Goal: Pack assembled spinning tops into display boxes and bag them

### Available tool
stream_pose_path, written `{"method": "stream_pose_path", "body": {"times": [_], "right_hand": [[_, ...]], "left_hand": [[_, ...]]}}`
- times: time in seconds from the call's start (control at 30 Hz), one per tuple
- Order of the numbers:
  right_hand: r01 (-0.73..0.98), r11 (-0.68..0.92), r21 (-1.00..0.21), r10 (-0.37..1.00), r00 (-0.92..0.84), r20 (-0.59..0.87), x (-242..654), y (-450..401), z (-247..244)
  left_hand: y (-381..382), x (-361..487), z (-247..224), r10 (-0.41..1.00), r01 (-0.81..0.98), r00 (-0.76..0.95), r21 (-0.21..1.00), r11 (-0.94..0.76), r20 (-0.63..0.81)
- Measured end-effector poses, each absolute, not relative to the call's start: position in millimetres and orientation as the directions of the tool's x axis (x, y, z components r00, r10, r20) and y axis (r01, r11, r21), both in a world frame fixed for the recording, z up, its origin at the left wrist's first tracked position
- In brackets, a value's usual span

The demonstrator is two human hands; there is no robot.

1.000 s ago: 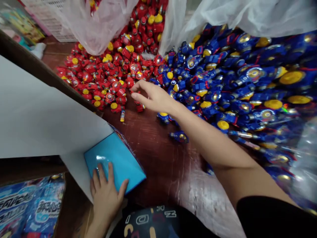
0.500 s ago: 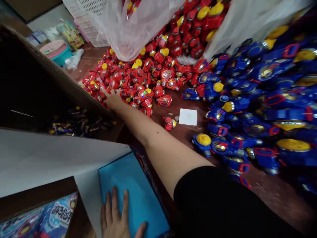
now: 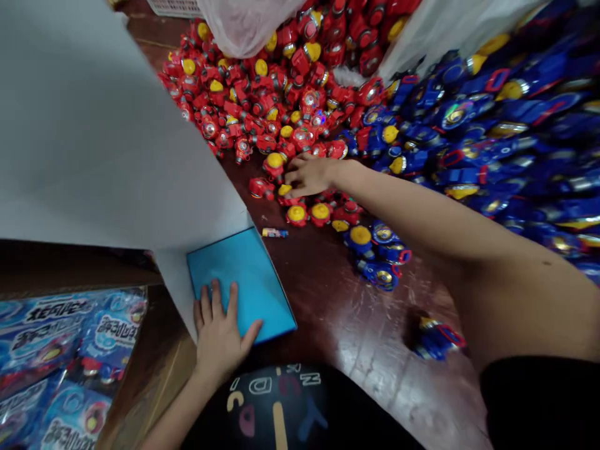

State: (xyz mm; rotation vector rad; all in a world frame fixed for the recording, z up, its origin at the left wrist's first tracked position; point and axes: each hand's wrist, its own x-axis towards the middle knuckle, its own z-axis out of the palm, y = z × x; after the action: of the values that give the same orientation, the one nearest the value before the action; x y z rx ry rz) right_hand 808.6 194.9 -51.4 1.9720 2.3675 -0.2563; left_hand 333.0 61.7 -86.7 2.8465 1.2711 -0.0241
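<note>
My left hand (image 3: 220, 334) lies flat, fingers spread, on a bright blue panel (image 3: 248, 275) that meets a tall white board (image 3: 117, 144). My right hand (image 3: 309, 177) reaches across from the right, its fingers apart over a loose group of red plastic toys (image 3: 296, 214) with yellow round parts. Its fingertips are by a red toy with a yellow knob, and no toy shows lifted in it. A small printed stick-like piece (image 3: 275, 232) lies between the blue panel and these toys.
A large heap of red toys (image 3: 262, 103) spreads behind, below a translucent plastic bag (image 3: 248, 25). Blue toys (image 3: 450, 137) are piled at the right, several nearer (image 3: 382, 250). Printed blue packets (image 3: 112, 331) fill a carton at lower left. One blue toy (image 3: 438, 340) lies apart on the dark red tabletop (image 3: 323, 281).
My right hand has moved from the far left of the red heap to the right and nearer. Red toys now lie closer to the blue panel. My left hand stays on the panel while the view shifts.
</note>
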Motion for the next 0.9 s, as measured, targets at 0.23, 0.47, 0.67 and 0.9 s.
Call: {"method": "stream_pose_path", "body": {"times": [0.23, 0.47, 0.67, 0.9], "right_hand": [[0.992, -0.001, -0.129, 0.998, -0.007, -0.059, 784, 43, -39], [0.996, -0.072, -0.055, 0.997, 0.073, 0.009, 720, -12, -69], [0.943, -0.041, -0.33, 0.956, 0.133, 0.261, 719, -74, -69], [0.138, 0.106, -0.985, 0.716, 0.677, 0.172, 696, -170, -60]], "left_hand": [[62, 374, -83, 0.68, 0.679, 0.733, 0.078, -0.73, -0.021], [89, 393, -82, 0.664, 0.66, 0.747, 0.154, -0.736, -0.029], [91, 439, -31, 0.572, 0.531, 0.795, 0.225, -0.817, 0.201], [71, 595, -24, 0.297, 0.297, 0.95, 0.018, -0.955, 0.096]]}}
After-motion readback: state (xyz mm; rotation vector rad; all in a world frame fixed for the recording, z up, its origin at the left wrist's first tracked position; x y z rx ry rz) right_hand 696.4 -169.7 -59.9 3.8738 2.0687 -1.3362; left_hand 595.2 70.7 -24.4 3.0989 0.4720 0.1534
